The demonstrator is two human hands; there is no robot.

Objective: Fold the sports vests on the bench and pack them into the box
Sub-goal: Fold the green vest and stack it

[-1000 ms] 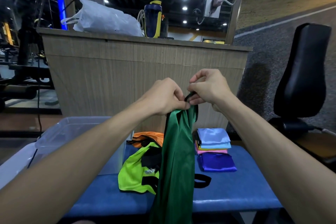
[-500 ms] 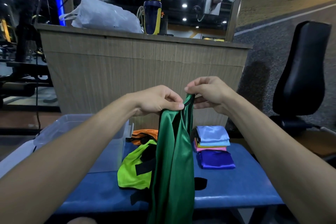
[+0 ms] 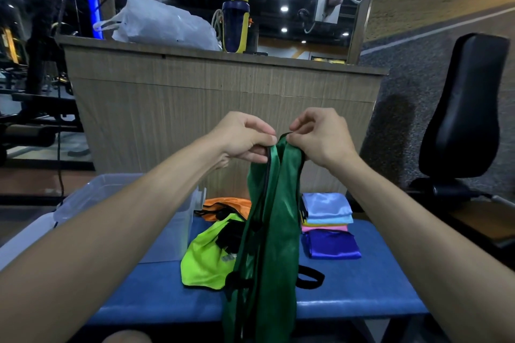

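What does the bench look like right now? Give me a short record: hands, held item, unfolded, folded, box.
left hand: pinches top of green vest
right hand: pinches same top edge
held item: green vest, hanging over blue bench
unfolded: yellow vest, orange vest behind it
folded: stack, purple vest in front of it
box: clear, at the bench's left end; contents cannot tell

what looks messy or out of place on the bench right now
The neon yellow vest and the orange vest lie crumpled and unfolded on the blue padded bench, unlike the neat folded stack beside them. Nothing looks spilled or damaged.
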